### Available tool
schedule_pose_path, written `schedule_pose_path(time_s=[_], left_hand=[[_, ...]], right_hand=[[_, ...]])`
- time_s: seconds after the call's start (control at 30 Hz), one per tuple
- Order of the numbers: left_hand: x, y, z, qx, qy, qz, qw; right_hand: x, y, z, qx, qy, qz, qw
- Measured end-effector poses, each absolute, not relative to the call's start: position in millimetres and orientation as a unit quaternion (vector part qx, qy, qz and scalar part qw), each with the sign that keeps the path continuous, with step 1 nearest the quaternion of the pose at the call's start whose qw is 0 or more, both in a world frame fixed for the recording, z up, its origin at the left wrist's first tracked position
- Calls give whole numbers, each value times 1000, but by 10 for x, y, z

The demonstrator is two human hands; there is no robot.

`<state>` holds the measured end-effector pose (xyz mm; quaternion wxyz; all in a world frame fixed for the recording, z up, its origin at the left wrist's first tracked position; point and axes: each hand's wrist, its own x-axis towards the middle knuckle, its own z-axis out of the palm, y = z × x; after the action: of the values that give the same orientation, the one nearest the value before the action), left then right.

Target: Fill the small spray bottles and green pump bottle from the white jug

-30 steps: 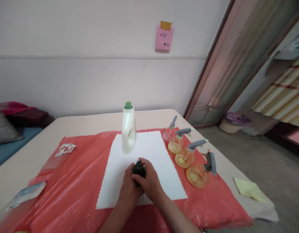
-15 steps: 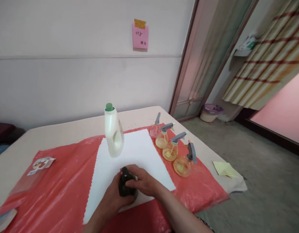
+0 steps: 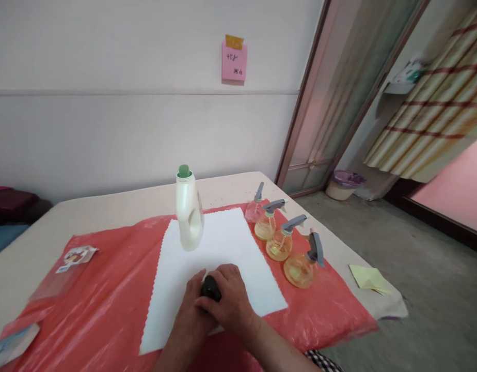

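One black, rounded object (image 3: 211, 288) is gripped between my left hand (image 3: 192, 311) and right hand (image 3: 234, 299), toward the near edge of the white sheet (image 3: 226, 235); the fingers hide most of it; from my remote end, I judge the step in hand to be this two-handed hold; the next move calls for a sure grip, clear of the white jug (image 3: 187, 206) near the sheet's far left corner.

Pink note (image 3: 234, 64), taped to the wall (image 3: 107, 51) at twelve o'clock, handwritten in dark ink: upper line "45" followed by a mark readable as "g" or "8"; lower line small characters, illegible.
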<state>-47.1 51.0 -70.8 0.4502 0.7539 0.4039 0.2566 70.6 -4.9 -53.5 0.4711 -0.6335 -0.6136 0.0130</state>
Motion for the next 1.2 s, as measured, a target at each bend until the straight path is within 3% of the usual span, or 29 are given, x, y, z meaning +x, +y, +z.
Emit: schedule_pose_path(time_s=[0.27, 0.47, 0.93, 1.2], left_hand=[[-557, 528, -666, 753, 413, 208, 469], [-533, 506, -624, 729, 417, 217, 497], [-559, 460, -485, 717, 438, 173, 514], [-557, 479, -429, 722, 416, 160, 530]], right_hand=[[768, -194, -436, -575, -591, 159, 543], [709, -160, -396, -630, -466, 311, 538], [707, -144, -446, -640, -502, 290, 505], [855, -181, -444, -562, -431, 325, 627]])
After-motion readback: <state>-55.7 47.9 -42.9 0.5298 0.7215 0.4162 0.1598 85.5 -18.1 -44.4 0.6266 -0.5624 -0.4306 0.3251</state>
